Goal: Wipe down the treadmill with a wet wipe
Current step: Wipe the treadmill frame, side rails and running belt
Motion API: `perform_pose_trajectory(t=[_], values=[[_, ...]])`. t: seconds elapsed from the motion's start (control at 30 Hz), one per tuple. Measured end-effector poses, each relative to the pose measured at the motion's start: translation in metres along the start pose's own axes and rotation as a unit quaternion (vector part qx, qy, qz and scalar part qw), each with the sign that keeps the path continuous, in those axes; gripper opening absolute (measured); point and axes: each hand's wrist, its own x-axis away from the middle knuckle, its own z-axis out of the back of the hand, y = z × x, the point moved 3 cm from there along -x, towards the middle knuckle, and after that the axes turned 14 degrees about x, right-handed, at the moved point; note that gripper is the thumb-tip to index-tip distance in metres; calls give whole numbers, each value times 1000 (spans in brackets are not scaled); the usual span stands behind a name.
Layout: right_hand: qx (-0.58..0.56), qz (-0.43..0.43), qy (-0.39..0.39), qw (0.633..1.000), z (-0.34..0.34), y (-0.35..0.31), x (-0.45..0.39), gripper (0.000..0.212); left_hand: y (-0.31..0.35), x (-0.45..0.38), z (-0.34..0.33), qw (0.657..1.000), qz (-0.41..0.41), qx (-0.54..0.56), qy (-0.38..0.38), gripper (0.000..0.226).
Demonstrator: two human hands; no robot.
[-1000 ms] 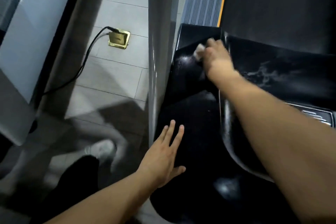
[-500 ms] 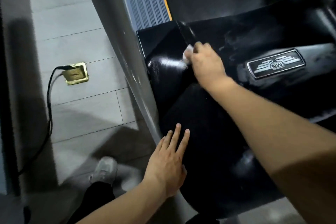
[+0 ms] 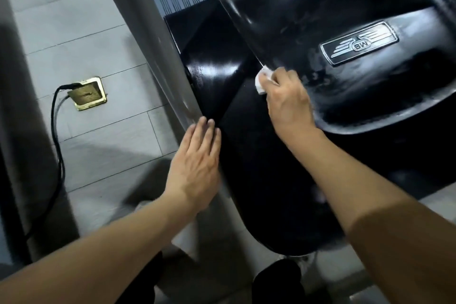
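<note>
your right hand point(image 3: 287, 101) had slid the wipe point(image 3: 262, 80) nearer along the treadmill point(image 3: 246, 155) seam, fingers pinching it; your left hand point(image 3: 197, 168) lay flat, fingers straight, bracing you.

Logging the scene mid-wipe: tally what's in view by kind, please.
Hands: 2, left hand, right hand
Wipe: 1
Treadmill: 1
Badge: 1
Floor socket: 1
Cable: 1
Total: 7
</note>
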Motion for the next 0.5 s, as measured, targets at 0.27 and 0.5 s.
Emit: perform_pose_trajectory(t=[0.27, 0.5], values=[[-66, 108, -43, 991, 28, -81, 121, 35, -16, -19, 16, 999, 1, -49, -3, 73], [-20, -151, -55, 987, 19, 56, 87, 38, 5, -20, 8, 1000, 11, -21, -13, 74]])
